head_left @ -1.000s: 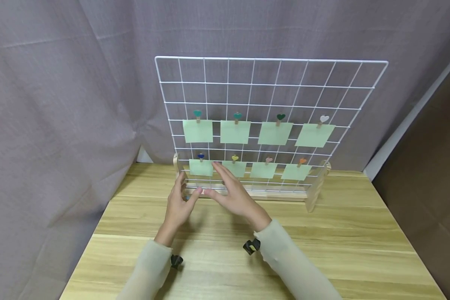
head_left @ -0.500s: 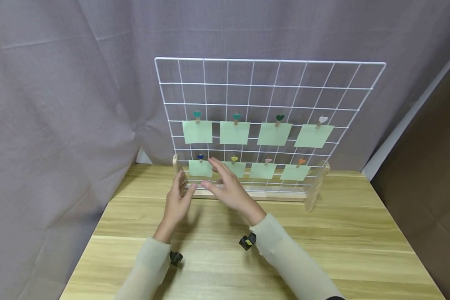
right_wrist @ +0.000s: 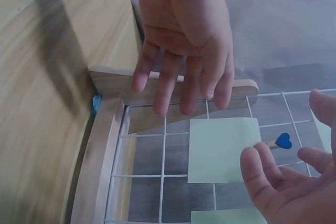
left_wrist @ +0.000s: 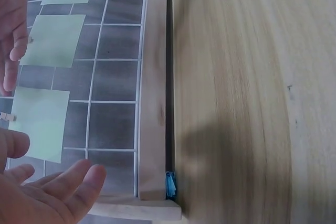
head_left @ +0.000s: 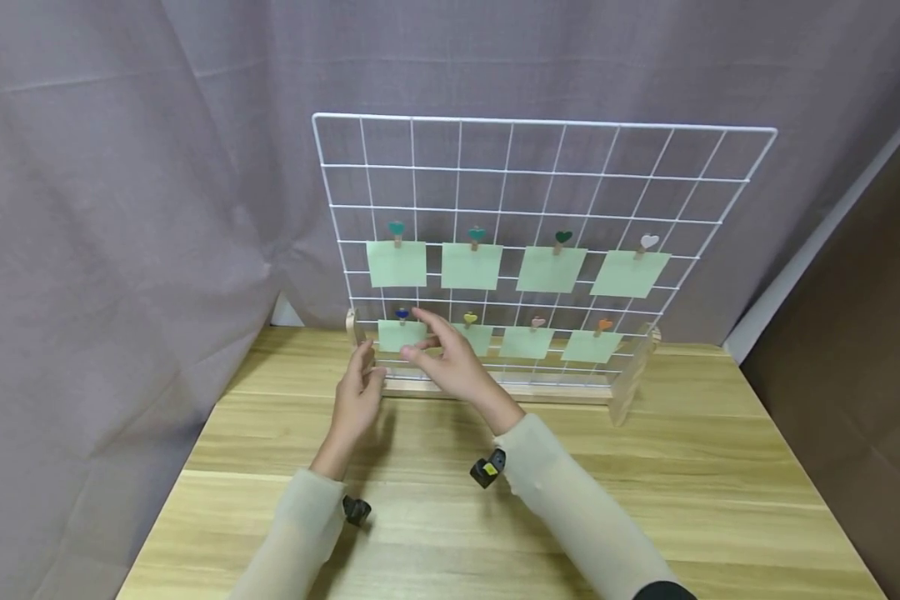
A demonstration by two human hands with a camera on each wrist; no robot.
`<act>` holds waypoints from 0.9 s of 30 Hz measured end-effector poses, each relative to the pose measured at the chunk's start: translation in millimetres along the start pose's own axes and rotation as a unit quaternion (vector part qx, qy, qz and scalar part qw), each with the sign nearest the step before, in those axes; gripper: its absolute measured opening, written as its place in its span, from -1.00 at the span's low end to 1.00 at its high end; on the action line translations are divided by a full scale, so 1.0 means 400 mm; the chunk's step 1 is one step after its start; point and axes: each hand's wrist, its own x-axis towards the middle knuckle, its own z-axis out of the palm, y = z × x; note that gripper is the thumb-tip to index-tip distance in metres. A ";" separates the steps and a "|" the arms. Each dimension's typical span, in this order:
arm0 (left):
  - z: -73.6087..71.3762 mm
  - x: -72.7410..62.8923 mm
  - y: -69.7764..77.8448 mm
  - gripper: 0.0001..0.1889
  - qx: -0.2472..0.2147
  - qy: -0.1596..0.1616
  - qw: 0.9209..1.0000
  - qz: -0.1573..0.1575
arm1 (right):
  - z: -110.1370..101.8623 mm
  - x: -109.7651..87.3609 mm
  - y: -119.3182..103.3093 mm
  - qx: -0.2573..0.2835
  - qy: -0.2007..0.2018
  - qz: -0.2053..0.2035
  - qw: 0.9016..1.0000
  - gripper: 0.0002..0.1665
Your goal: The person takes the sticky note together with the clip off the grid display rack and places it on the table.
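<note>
A white wire grid [head_left: 543, 170] in a wooden stand carries two rows of pale green paper notes, each held by a small clothespin with a heart on it. My right hand [head_left: 456, 365] reaches in front of the lower row, its thumb overlapping the leftmost lower note [head_left: 396, 335]. Its fingertips come close to the blue heart clothespin [right_wrist: 284, 140], with nothing held between them. Beside the stand's left end, my left hand [head_left: 356, 402] is relaxed and holds nothing. In the right wrist view its loosely spread fingers [right_wrist: 167, 85] hang over the stand's wooden end piece.
The stand's wooden base bar [head_left: 540, 392] runs along the wood-grain table [head_left: 435, 525]. A small blue object [left_wrist: 170, 184] lies at the base's left end. Grey curtain [head_left: 157, 208] hangs behind the grid, and a brown panel [head_left: 855, 275] stands at the right.
My right hand has shifted slightly up and left, toward the blue heart clothespin. My left thumb has drawn back toward its fingers, so the two thumbs are farther apart. The notes stay in place.
</note>
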 end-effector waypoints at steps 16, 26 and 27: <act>0.025 0.029 -0.001 -0.40 -0.028 0.022 0.999 -0.020 | 0.001 0.036 -0.010 -0.018 -0.001 0.022 1.000 -0.18; 0.028 0.046 0.003 -0.46 -0.008 0.048 0.999 -0.015 | 0.008 0.063 -0.007 -0.010 0.009 0.037 0.999 -0.23; 0.029 0.048 0.004 -0.47 -0.006 0.050 0.999 -0.015 | 0.011 0.065 -0.006 -0.010 0.011 0.037 0.999 -0.24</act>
